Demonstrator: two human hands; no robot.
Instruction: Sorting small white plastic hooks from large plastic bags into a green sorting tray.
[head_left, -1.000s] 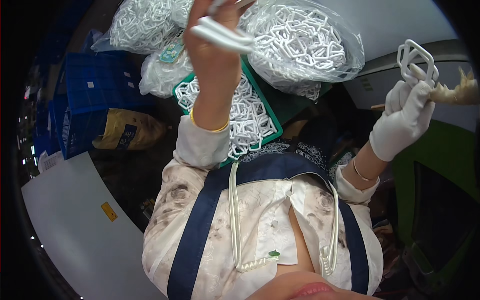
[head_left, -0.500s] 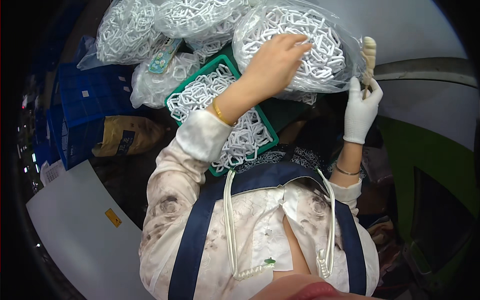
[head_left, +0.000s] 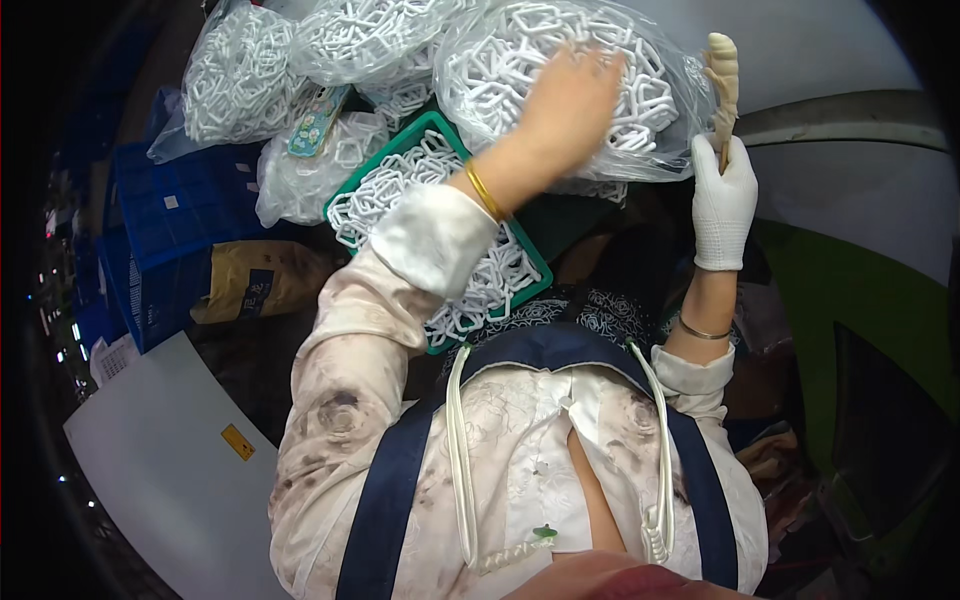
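Note:
My bare left hand (head_left: 570,105), with a yellow bangle at the wrist, hangs over a large clear plastic bag (head_left: 682,125) at the top. White plastic chain links (head_left: 500,70) fill that bag. Its fingers are smeared by motion, so I cannot tell whether they hold any. At the right, my right hand (head_left: 724,200) wears a white knit glove. Its fingers close round a thin stick, with a cream-coloured ribbed piece (head_left: 722,75) standing upright on it. Below my left forearm lies a green tray (head_left: 535,258) full of the same white links, partly covered by my sleeve.
More clear bags of white links (head_left: 240,75) lie at the upper left. A phone in a patterned case (head_left: 318,122) rests on one smaller bag. Further left are a blue bag (head_left: 185,210) and a brown paper sack (head_left: 255,283). A grey panel (head_left: 170,450) fills the lower left.
My left hand has shifted slightly to the right and upward over the bag, its fingers now blurred. The ribbed piece on its stick has risen a little in my right hand.

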